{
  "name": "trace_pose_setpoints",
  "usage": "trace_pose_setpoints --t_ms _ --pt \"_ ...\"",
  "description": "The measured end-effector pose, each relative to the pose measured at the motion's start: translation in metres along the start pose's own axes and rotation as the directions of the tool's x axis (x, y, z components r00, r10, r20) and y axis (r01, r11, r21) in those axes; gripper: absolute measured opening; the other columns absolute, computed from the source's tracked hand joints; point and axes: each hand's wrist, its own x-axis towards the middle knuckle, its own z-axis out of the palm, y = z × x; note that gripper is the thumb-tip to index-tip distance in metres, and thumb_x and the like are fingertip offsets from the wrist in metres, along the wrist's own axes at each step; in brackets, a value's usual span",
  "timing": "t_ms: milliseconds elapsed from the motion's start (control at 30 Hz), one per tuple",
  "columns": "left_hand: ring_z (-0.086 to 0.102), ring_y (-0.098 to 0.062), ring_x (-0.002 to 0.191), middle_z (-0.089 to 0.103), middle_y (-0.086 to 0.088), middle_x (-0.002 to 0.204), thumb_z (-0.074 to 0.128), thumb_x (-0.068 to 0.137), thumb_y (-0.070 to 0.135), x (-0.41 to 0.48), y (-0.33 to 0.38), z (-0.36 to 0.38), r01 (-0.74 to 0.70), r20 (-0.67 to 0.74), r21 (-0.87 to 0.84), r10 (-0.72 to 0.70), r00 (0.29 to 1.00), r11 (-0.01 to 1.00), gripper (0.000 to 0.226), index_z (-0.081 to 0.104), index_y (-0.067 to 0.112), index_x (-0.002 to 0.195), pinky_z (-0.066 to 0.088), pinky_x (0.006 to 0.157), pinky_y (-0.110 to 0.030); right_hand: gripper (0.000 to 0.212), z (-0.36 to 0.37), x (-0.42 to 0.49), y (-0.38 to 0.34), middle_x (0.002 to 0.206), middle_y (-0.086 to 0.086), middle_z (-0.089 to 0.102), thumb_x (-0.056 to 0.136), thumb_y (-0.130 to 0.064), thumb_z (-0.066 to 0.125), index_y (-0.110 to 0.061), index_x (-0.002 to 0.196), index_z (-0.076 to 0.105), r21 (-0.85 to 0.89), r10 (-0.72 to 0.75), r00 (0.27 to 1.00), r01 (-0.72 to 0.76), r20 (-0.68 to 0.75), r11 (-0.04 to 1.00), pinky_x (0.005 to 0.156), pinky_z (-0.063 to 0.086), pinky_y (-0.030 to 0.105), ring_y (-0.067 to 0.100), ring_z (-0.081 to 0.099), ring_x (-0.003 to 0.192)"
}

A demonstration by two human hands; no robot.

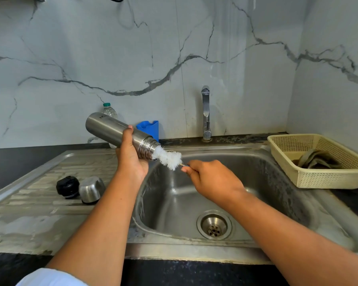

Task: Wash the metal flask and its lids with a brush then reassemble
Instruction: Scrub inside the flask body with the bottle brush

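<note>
My left hand wraps flask, held tilted over left rim of sink, mouth pointing down toward basin. My right hand pinches brush wire above basin; white bristles partly inside flask mouth. On drainboard left of sink: black lid and steel cap side by side, apart from flask. Right of sink: basket, cloth inside

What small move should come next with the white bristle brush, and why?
Probably push the white bristle brush deeper into the tilted steel flask: only its tip is in the mouth, the left hand grips the flask, the right hand pinches the handle.
</note>
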Motion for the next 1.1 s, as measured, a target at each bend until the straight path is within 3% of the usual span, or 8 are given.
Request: trace_pose_setpoints --t_ms 100,233,533,667,800,867,967,1100 --pt "0.076 -0.025 0.086 0.071 -0.014 0.125 0.082 0.084 0.033 0.0 -0.001 -0.001 0.0 -0.022 0.001 0.0 1.0 1.0 0.067 0.052 0.01 0.139 0.062 0.067 -0.04 0.04 -0.002 -0.002 -0.004 0.07 -0.001 0.053 0.108 -0.052 0.027 -0.025 0.104 0.055 -0.213 -0.035 0.998 0.023 -0.054 0.977 0.055 0.031 0.036 0.031 0.046 0.066" --pt "0.077 -0.024 0.079 0.072 -0.014 0.118 0.082 0.085 0.031 0.0 -0.005 0.001 0.007 -0.087 0.039 -0.003 0.996 0.999 0.059 0.052 0.011 0.133 0.061 0.06 -0.04 0.038 -0.004 -0.005 -0.007 0.093 0.005 0.07 0.11 -0.049 0.027 -0.022 0.114 0.054 -0.337 -0.128 0.987 0.088 -0.099 0.937 0.058 0.035 0.036 0.038 0.061 0.076" --pt "0.076 -0.024 0.082 0.068 -0.012 0.117 0.08 0.088 0.027 -0.007 -0.008 0.007 -0.029 -0.165 0.119 0.049 0.985 0.992 0.055 0.046 0.012 0.128 0.061 0.056 -0.038 0.039 0.007 -0.002 -0.004 0.088 0.004 0.069 0.109 -0.047 0.03 -0.018 0.119 0.054 -0.403 -0.236 0.962 0.163 -0.136 0.9 0.052 0.037 0.035 0.035 0.064 0.069" --pt "0.076 -0.021 0.075 0.069 -0.012 0.116 0.08 0.089 0.026 -0.007 -0.011 0.008 -0.037 -0.175 0.115 0.056 0.983 0.993 0.054 0.047 0.01 0.129 0.06 0.054 -0.037 0.038 0.008 -0.002 -0.005 0.075 0.002 0.063 0.109 -0.045 0.035 -0.015 0.112 0.058 -0.442 -0.252 0.949 0.148 -0.188 0.885 0.046 0.031 0.033 0.03 0.048 0.053" --pt "0.077 -0.026 0.087 0.071 -0.015 0.12 0.083 0.085 0.031 -0.014 -0.027 0.011 0.042 -0.059 0.202 -0.031 0.998 0.979 0.059 0.052 0.011 0.131 0.065 0.075 -0.045 0.022 0.01 0.001 -0.02 0.079 0.002 0.05 0.109 -0.028 0.039 -0.012 0.121 0.05 -0.428 -0.183 0.976 0.117 -0.117 0.896 0.052 0.035 0.036 0.028 0.047 0.061" --pt "0.076 -0.028 0.092 0.072 -0.016 0.119 0.084 0.081 0.033 -0.018 -0.038 0.016 0.075 0.014 0.224 -0.08 0.997 0.972 0.06 0.057 0.009 0.129 0.064 0.078 -0.044 0.021 0.008 0.005 -0.025 0.086 0.008 0.062 0.104 -0.017 0.046 -0.011 0.123 0.05 -0.384 -0.101 0.985 0.041 -0.138 0.922 0.055 0.037 0.038 0.033 0.051 0.065" --pt "0.075 -0.028 0.095 0.072 -0.015 0.117 0.088 0.073 0.035 -0.013 -0.035 0.02 0.029 0.033 0.203 -0.037 0.999 0.979 0.068 0.059 0.01 0.13 0.064 0.077 -0.043 0.025 0.001 0.006 -0.023 0.098 0.013 0.067 0.104 -0.033 0.048 -0.015 0.12 0.055 -0.132 0.025 0.997 -0.034 -0.074 0.991 0.063 0.047 0.039 0.037 0.063 0.082" --pt "0.074 -0.027 0.08 0.069 -0.013 0.108 0.088 0.061 0.042 -0.003 -0.02 0.008 0.038 0.056 0.112 -0.045 0.997 0.993 0.089 0.055 0.01 0.137 0.061 0.071 -0.041 0.028 -0.002 0.003 -0.021 0.076 -0.005 0.062 0.093 -0.046 0.068 -0.019 0.095 0.06 0.177 0.025 0.997 -0.037 0.07 0.984 0.066 0.051 0.031 0.011 0.059 0.068"
